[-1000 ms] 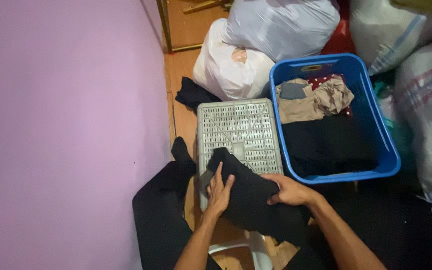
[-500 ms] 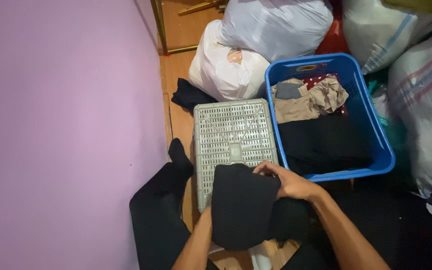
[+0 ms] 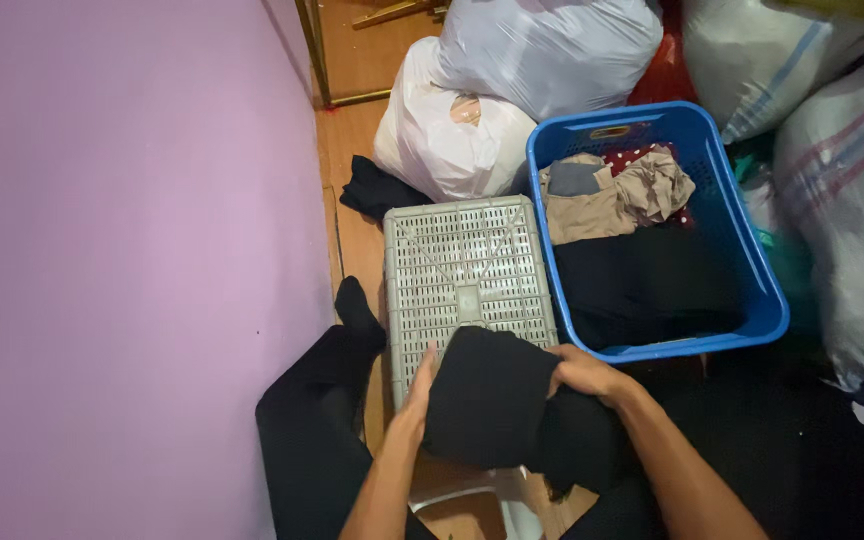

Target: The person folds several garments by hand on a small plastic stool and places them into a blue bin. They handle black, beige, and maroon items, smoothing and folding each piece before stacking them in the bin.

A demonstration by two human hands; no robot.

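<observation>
Both hands [image 3: 492, 385] flatten soft black cloth [image 3: 487, 400] on slatted grey crate [image 3: 464, 270].

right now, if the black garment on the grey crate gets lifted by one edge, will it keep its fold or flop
Probably flop: the black garment drapes limply over the edge of the upturned grey crate. It looks light, since the left hand and right hand shape it with flat fingers. It seems unlikely to slide on the slotted surface.
</observation>
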